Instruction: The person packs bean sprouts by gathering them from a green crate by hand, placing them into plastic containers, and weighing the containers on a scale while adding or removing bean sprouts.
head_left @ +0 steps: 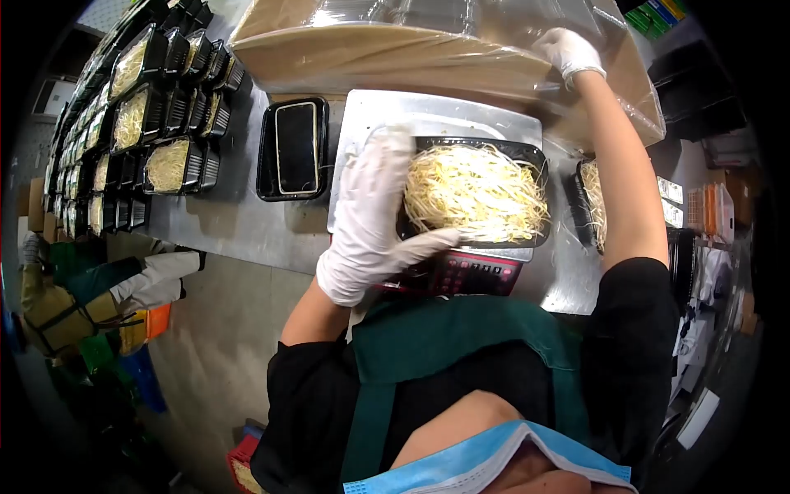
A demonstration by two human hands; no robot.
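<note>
A black plastic tray (pixel 541 158) heaped with bean sprouts (pixel 477 193) sits on a scale (pixel 444 107) with a steel platform and a red front panel. My left hand (pixel 362 218), in a white glove, is at the tray's left side, fingers stretched out and thumb apart along the near rim; the fingertips are blurred. My right hand (pixel 569 54), also gloved, reaches to the near rim of a cardboard box (pixel 395 66) lined with clear plastic. Its fingers are curled at the liner, and what they hold, if anything, is hidden.
Left of the scale lies a black tray (pixel 265 177) with a pale-edged dark rectangle inside. Stacked trays of sprouts (pixel 169 165) fill the table's left end. Another sprout tray (pixel 591 202) lies partly behind my right arm. Another person (pixel 90 300) is at far left.
</note>
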